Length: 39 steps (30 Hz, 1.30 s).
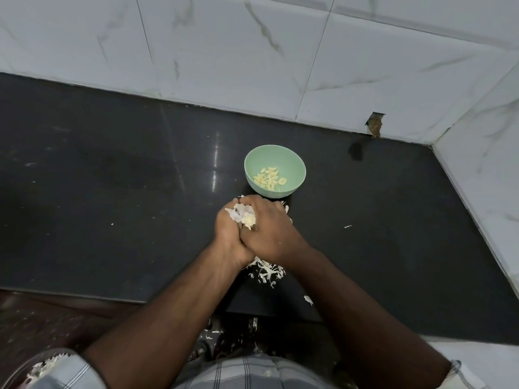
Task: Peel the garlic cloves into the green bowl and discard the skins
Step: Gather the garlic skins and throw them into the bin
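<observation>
- A checked garment (pixel 247 372) is seen at the bottom edge, with white skin scraps (pixel 46 366) lying at the lower left corner on what appears to be a round container; its kind cannot be told.
- Both bare forearms are extended forward from the bottom edge and are brought together over the dark worktop (pixel 112 206).
- A heap of loose garlic skins (pixel 266 272) is spread on the worktop just under the wrists, with single flakes (pixel 308 299) scattered near the front edge.
- The left hand (pixel 231 234) is clenched in a grip round a bunch of garlic (pixel 243 216), of which white skin and a pale yellow clove are exposed between the two hands.
- The right hand (pixel 266 228) is laid over the same garlic from the right, with its fingers curled onto it; the two hands are touching.
- More skins (pixel 286 206) are visible just beyond the right hand's knuckles.
- The green bowl (pixel 292 164) is set upright on the worktop just beyond the hands, apart from them.
- Peeled cloves (pixel 269 176) are collected at the bottom of the bowl.
- A white marbled tile wall (pixel 224 51) is joined to the worktop at the far edge and at the right side.
</observation>
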Available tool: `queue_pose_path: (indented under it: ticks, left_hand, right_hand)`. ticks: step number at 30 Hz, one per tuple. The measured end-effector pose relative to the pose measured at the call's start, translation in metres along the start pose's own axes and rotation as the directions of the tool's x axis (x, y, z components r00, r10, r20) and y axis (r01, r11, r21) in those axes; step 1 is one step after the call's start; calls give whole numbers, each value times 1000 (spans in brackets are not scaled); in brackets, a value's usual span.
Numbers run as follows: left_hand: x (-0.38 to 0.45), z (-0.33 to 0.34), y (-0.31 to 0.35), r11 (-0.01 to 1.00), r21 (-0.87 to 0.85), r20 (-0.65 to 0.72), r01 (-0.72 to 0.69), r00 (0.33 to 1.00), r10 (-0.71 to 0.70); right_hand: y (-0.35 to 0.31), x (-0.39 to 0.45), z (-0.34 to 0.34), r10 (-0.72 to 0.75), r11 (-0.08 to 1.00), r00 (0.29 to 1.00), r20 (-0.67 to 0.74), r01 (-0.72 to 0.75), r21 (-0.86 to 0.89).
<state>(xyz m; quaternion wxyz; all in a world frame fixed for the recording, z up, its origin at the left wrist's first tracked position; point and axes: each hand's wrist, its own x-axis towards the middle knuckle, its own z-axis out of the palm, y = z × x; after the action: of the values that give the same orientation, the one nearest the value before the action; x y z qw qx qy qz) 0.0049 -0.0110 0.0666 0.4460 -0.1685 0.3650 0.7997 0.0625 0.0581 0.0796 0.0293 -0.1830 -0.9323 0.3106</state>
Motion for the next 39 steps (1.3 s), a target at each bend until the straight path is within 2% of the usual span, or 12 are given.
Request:
queue_pose_path:
  ticks: [4, 8, 17, 24, 29, 31, 33, 34, 36, 37, 38, 39]
  left_hand:
    - [2, -1, 2, 999, -22, -18, -35, 999, 34]
    - [-7, 1, -1, 995, -101, 93, -26, 995, 35]
    - [8, -12, 11, 980, -108, 102, 165, 983, -155]
    - [2, -14, 11, 975, -119, 109, 186, 979, -173]
    - [0, -21, 13, 981, -137, 141, 138, 983, -118]
    - [0, -5, -10, 931, -364, 147, -31, 985, 90]
    - [-6, 20, -46, 631, -743, 93, -223, 899, 428]
    - [-5, 25, -50, 563, -785, 36, -260, 887, 460]
    - [-6, 20, -39, 672, -649, -35, -357, 896, 442]
    - [-3, 9, -26, 802, -537, 86, -260, 929, 359]
    - [9, -3, -13, 934, -340, 92, -110, 984, 149]
    - [15, -12, 1, 976, -214, 23, 32, 999, -27]
  right_hand:
    - [-6, -5, -5, 6, 1000, 999, 52, -7, 22]
    - [-7, -7, 2, -4, 1000, 1000, 18, 4, -12]
    - [-6, -10, 14, -114, 940, 987, -117, 69, -333]
    - [-4, -7, 18, -152, 903, 988, 2, 140, -407]
    - [-5, -7, 24, -173, 927, 984, 39, 176, -330]
    - [-3, -7, 28, -171, 941, 983, 63, 182, -287]
    - [-1, -10, 28, -167, 960, 984, 61, 177, -217]
    - [-1, -12, 28, -170, 969, 985, 44, 175, -173]
    - [-1, -15, 26, -192, 977, 981, -15, 190, -97]
    - [0, -18, 26, -205, 977, 977, -52, 202, -62]
    - [2, -19, 24, -208, 978, 973, -100, 207, -23]
    - [6, -21, 22, -178, 983, 970, -163, 184, 20]
